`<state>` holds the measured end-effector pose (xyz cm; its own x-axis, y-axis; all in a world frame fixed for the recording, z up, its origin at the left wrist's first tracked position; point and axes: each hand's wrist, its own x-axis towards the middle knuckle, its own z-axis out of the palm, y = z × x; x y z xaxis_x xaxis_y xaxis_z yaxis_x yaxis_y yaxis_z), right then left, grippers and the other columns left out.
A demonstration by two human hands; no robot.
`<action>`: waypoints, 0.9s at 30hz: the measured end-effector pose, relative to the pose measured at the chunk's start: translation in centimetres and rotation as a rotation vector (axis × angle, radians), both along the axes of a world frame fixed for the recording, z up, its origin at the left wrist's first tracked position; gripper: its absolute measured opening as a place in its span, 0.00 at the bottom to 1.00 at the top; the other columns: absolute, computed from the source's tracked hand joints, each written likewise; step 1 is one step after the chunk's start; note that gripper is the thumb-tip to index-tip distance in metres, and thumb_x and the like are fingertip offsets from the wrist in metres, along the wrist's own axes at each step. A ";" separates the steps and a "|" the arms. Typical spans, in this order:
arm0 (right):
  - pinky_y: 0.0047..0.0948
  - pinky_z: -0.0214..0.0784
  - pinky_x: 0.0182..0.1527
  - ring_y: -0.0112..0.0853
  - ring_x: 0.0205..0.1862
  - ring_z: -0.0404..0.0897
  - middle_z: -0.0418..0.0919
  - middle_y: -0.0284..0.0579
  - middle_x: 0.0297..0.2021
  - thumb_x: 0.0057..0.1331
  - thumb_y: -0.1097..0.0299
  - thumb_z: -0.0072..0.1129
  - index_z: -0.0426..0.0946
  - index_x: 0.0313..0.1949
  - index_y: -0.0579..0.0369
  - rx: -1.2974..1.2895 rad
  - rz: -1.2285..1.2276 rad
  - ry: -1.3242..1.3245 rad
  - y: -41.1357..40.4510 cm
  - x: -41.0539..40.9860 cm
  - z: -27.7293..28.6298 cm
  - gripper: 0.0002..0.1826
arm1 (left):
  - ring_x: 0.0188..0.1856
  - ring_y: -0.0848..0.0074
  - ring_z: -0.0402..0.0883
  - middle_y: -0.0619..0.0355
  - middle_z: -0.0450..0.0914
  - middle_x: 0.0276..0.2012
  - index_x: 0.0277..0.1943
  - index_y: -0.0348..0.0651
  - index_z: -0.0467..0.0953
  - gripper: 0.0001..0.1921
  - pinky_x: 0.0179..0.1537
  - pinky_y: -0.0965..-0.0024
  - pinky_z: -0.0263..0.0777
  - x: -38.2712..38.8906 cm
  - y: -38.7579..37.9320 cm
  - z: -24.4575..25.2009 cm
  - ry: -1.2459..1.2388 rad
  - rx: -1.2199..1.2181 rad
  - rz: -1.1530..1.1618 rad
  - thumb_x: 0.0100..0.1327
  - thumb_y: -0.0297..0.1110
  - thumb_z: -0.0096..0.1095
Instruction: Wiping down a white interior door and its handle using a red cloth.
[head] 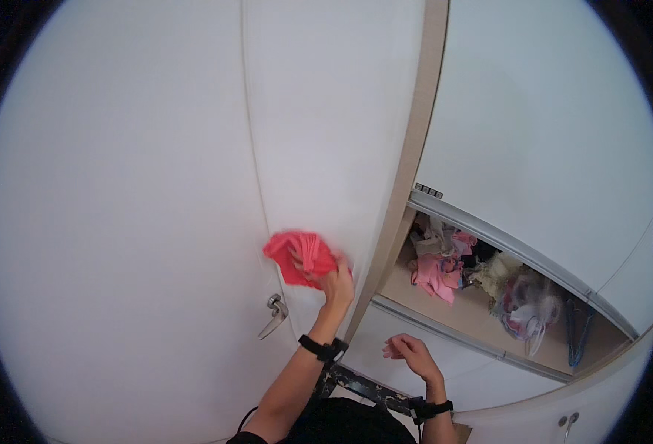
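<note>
My left hand (340,283) is closed on a bunched red cloth (299,256). The cloth lies against a white panel, over the seam beside a white door (137,222). Just below it, a metal lever handle (274,316) sticks out from the door. My right hand (414,355) hangs lower, its fingers loosely bent with nothing in them. It is in front of the white cabinet front (432,344) under an open shelf. Both wrists wear black bands.
The open shelf (396,283) holds crumpled pink clothing (435,275), a cream lacy fabric (498,272), a filled clear plastic bag (526,311) and a blue hanger (577,333). A white cabinet door (532,133) sits above. Dark stone trim (371,386) edges the floor.
</note>
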<state>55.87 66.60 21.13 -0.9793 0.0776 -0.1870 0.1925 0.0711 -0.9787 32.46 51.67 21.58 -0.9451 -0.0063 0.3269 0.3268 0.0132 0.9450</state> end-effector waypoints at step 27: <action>0.44 0.60 0.61 0.54 0.59 0.66 0.63 0.64 0.59 0.60 0.74 0.55 0.67 0.58 0.64 0.420 0.005 1.317 -1.6 -9.1 27.7 0.25 | 0.66 0.26 0.39 0.53 0.50 0.72 0.69 0.66 0.59 0.34 0.59 0.22 0.37 7.8 2.3 27.9 0.976 -1.219 0.639 0.58 0.54 0.54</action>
